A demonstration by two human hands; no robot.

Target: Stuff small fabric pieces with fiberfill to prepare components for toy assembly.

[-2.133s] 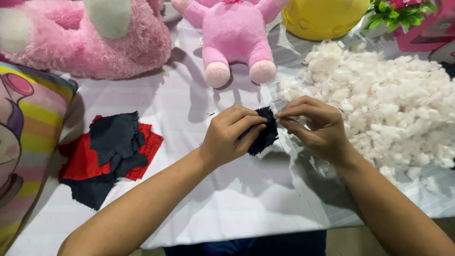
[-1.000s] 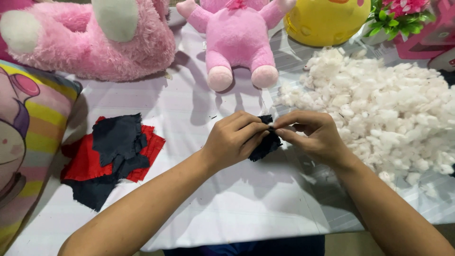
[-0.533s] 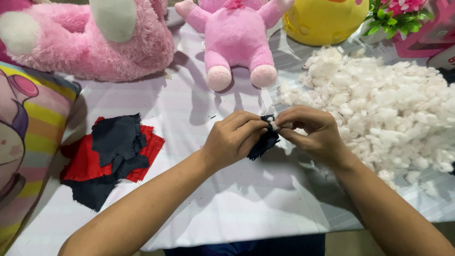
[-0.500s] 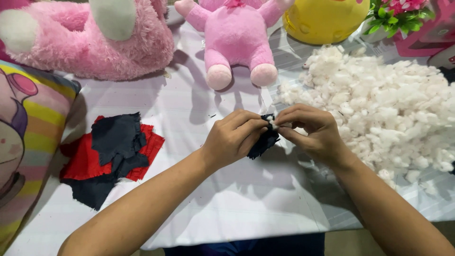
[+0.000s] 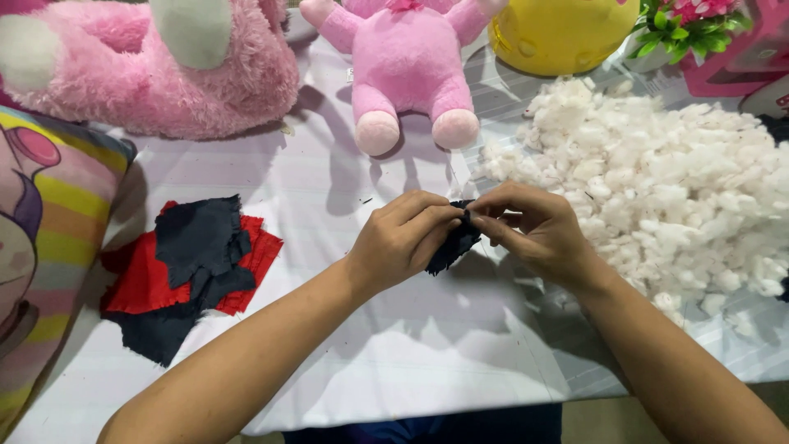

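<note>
My left hand (image 5: 404,240) and my right hand (image 5: 536,230) meet over the middle of the table, both pinching a small dark navy fabric piece (image 5: 453,245) between fingertips. Most of the piece hangs below my left fingers; its top edge is hidden between the thumbs. A big heap of white stuffing (image 5: 674,181) lies just right of my right hand. A pile of red and navy fabric scraps (image 5: 191,267) lies to the left, apart from both hands.
A white cloth covers the table (image 5: 394,362). At the back sit a large fluffy pink plush (image 5: 156,66), a smaller pink plush toy (image 5: 407,70), a yellow round object (image 5: 563,33) and pink flowers (image 5: 686,20). A striped cushion (image 5: 41,230) is at the left edge.
My hands have closed tighter together on the navy piece, and more of it is now tucked between the fingers. The view shifted slightly; nothing else moved.
</note>
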